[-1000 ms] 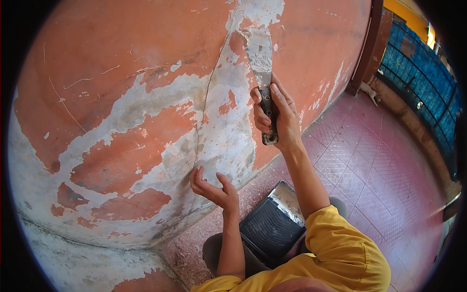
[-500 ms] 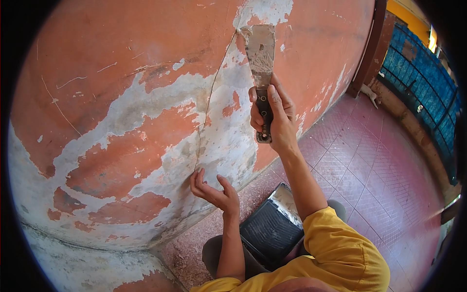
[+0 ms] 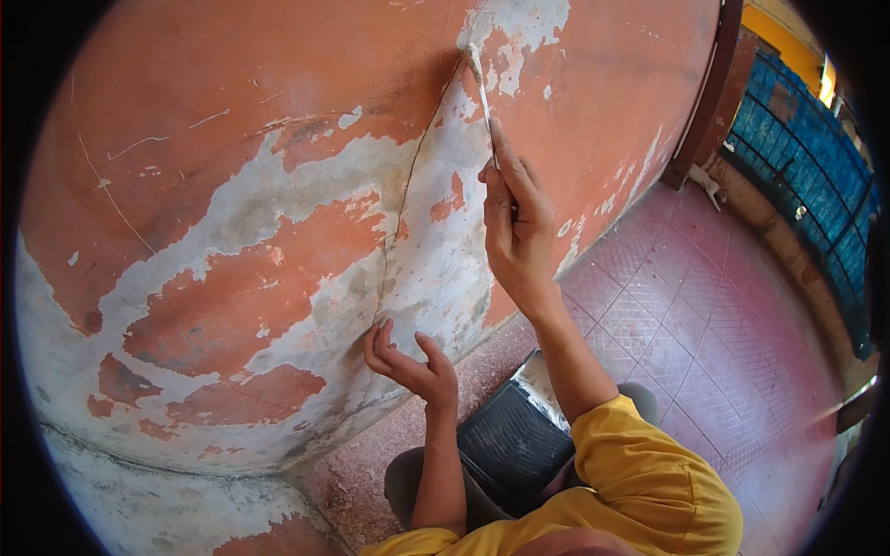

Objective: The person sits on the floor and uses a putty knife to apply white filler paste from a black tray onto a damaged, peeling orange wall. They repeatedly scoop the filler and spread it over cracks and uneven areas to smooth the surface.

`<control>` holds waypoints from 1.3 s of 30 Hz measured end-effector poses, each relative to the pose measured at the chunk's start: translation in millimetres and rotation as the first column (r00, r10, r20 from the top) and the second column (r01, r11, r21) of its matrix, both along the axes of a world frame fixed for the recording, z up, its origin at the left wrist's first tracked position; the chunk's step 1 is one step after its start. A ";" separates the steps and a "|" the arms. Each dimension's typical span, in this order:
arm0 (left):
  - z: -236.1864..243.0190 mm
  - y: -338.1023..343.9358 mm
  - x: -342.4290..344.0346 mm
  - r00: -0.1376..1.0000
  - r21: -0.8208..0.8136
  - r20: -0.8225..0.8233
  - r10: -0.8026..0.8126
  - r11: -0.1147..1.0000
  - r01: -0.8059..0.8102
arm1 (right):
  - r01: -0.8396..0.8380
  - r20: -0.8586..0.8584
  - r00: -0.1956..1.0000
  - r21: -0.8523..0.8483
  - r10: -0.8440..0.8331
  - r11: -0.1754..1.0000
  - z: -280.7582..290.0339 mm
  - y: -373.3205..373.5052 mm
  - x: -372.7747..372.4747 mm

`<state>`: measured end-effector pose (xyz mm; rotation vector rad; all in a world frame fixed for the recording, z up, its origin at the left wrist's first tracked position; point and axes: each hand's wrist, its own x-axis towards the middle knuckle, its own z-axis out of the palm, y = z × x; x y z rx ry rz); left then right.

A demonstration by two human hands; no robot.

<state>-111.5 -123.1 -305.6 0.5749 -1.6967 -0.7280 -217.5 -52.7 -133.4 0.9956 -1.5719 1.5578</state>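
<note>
My right hand (image 3: 519, 218) grips a putty knife (image 3: 485, 97) by its handle, most of which is hidden in my fingers. The blade is seen edge-on, and its tip, with some pale filler on it, meets the wall (image 3: 297, 269) at the upper end of a long thin crack (image 3: 408, 176). Orange paint and bare whitish patches cover that wall. Lower down, my left hand (image 3: 413, 363) is empty, fingers apart and curved, with the fingertips at the wall near the crack's lower end.
A black ridged tray (image 3: 514, 435) with whitish material at its far end sits between my knees. Pinkish-red tiles (image 3: 686, 306) cover the floor to the right. Crumbled debris (image 3: 357, 482) lies along the wall's foot. A blue barred gate (image 3: 802, 167) stands at far right.
My right hand has turned the putty knife from flat-facing to edge-on, its tip staying near the crack's top. The left hand has hardly moved.
</note>
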 end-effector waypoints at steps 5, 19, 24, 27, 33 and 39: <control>-2.9 0.4 -4.0 0.999 0.005 -0.050 0.000 1.000 0.000 | 0.167 -0.082 0.985 0.166 -0.155 0.972 15.9 10.3 12.3; 2.9 1.6 -0.1 0.999 -0.016 -0.032 0.010 1.000 -0.011 | 0.358 -0.118 0.933 0.367 -0.339 0.859 60.0 64.0 18.9; 1.0 0.6 0.4 0.999 -0.021 -0.036 0.031 0.999 -0.032 | 0.465 -0.218 0.885 0.413 -0.411 0.783 74.7 63.1 30.6; 1.7 2.4 1.5 1.000 0.009 -0.003 0.007 1.000 -0.007 | 0.525 -0.288 0.851 0.453 -0.439 0.721 78.5 63.5 31.8; -4.7 -1.6 1.7 0.999 0.003 -0.035 0.012 1.000 -0.012 | 0.518 -0.325 0.855 0.577 -0.405 0.632 75.8 75.9 49.6; 1.4 1.5 -2.7 0.999 0.012 -0.052 -0.005 1.000 0.005 | 0.536 -0.312 0.844 0.453 -0.437 0.712 88.6 75.9 36.0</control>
